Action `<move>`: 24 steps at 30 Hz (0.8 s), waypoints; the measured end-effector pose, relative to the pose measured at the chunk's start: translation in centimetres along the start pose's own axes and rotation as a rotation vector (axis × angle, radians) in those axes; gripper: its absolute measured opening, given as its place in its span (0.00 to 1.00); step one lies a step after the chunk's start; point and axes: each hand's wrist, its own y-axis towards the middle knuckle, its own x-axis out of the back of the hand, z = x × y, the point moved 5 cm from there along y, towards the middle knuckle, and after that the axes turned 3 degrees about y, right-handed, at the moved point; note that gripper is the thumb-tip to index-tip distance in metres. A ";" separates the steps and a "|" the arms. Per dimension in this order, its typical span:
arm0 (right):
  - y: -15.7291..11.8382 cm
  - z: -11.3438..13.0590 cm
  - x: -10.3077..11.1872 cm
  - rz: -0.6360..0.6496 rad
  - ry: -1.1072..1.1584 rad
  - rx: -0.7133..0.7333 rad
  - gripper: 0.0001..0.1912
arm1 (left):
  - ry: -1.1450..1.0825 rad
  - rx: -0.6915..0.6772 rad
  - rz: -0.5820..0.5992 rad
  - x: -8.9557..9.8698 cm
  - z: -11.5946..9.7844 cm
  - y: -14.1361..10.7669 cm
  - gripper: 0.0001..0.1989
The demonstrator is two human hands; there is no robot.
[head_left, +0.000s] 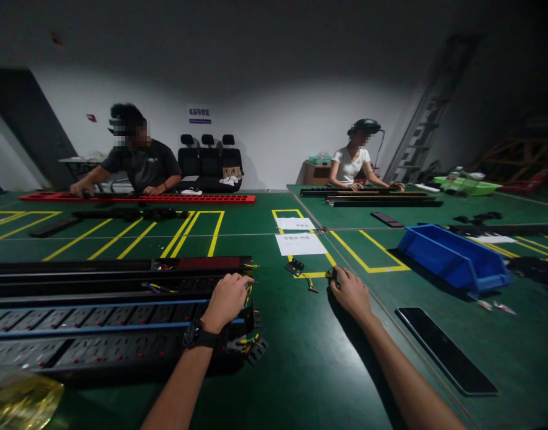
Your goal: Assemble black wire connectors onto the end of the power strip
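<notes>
My left hand (227,301), with a watch on its wrist, lies over the right ends of several long black power strips (121,319). Its fingers are curled together beside coloured wires (249,294); what they grip is hidden. To the right, my right hand (352,292) is low over the green table, thumb and fingertips pressed together at a yellow tape line. A small dark bit shows at those fingertips, too small to name. Between the hands lie a black end piece (294,267) and a short wired connector (311,284). Another end piece (257,350) hangs by wires from the nearest strip.
A blue bin (453,257) and a dark phone-like slab (446,349) lie on the right. White paper labels (300,244) sit ahead. Yellow plastic wrapping (27,401) is at lower left. Two people work across the table, one at a red rail (220,199).
</notes>
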 end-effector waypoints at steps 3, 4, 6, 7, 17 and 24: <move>0.0 0.0 0.1 0.011 -0.012 0.002 0.27 | -0.003 0.003 -0.004 0.0 0.0 -0.1 0.21; 0.0 0.0 0.1 0.016 -0.021 0.003 0.27 | -0.001 0.004 -0.004 0.0 0.0 -0.1 0.21; 0.0 -0.1 0.0 0.022 -0.038 0.010 0.27 | 0.004 0.007 -0.004 -0.1 0.0 -0.1 0.21; 0.0 0.0 0.0 0.021 -0.042 0.017 0.26 | 0.007 0.007 -0.003 -0.1 0.0 -0.1 0.21; -0.3 0.8 0.1 0.049 -0.002 0.101 0.26 | 0.027 0.008 0.014 0.1 -0.2 -0.1 0.22; -0.2 1.2 0.6 0.128 0.029 0.089 0.26 | 0.033 -0.004 0.012 -0.1 -0.2 0.0 0.22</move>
